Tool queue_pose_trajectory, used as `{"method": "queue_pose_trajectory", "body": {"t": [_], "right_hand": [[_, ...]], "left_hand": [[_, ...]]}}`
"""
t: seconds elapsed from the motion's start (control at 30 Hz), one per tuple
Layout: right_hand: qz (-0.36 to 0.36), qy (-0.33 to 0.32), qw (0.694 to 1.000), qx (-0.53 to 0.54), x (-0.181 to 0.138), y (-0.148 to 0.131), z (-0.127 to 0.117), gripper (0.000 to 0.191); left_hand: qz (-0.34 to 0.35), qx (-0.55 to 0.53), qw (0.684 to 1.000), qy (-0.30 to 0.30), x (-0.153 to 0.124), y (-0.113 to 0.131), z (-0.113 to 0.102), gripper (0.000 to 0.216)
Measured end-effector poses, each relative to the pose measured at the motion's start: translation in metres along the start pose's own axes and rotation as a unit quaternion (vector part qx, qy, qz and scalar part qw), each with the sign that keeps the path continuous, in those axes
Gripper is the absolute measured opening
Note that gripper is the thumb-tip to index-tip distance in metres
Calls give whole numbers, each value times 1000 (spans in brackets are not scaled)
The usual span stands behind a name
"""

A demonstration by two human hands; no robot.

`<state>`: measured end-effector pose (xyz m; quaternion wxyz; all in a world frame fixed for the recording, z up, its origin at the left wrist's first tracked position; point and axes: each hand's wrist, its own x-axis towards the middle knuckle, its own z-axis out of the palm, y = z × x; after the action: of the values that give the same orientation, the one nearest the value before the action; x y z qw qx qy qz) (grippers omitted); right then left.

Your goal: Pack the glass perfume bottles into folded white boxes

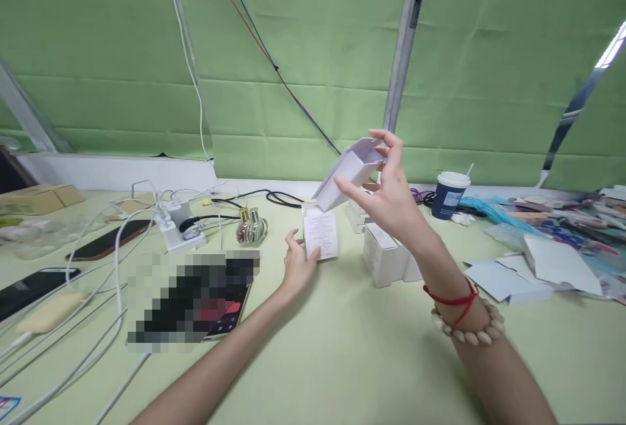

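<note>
My right hand (384, 197) is raised above the table, its thumb and fingers gripping a folded white card insert (345, 174) that is tilted. The insert's lower end meets or overlaps the top of a small white box (321, 236) with fine print on its front; whether they touch I cannot tell. That box stands upright on the table, and my left hand (298, 265) grips it at its lower left, thumb on the printed face. Just right of it stand several more small white boxes (384, 255), partly behind my right forearm.
Glass bottles (252, 228) stand left of the boxes. A power strip (178, 226), tangled white cables (120, 262) and a partly blurred tablet (229, 301) lie further left. On the right are a dark blue paper cup (448, 197), flattened white cards (508, 278) and a cluttered pile.
</note>
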<state>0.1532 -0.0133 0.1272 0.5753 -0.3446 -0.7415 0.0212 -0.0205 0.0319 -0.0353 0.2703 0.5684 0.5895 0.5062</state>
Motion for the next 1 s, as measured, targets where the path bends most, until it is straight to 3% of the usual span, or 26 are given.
{"method": "queue_pose_trajectory", "body": {"t": [0.27, 0.63, 0.8, 1.0], "right_hand": [[95, -39, 993, 55, 4, 32, 10, 62], [184, -81, 969, 145, 6, 35, 15, 65], [214, -72, 956, 189, 5, 38, 21, 68], [230, -101, 940, 228, 3, 37, 22, 62]], "left_hand": [[-98, -141, 985, -6, 2, 1, 4, 73], [63, -55, 996, 4, -12, 18, 1, 83], [143, -64, 988, 0, -10, 20, -4, 66], [179, -59, 982, -13, -10, 20, -4, 46]]}}
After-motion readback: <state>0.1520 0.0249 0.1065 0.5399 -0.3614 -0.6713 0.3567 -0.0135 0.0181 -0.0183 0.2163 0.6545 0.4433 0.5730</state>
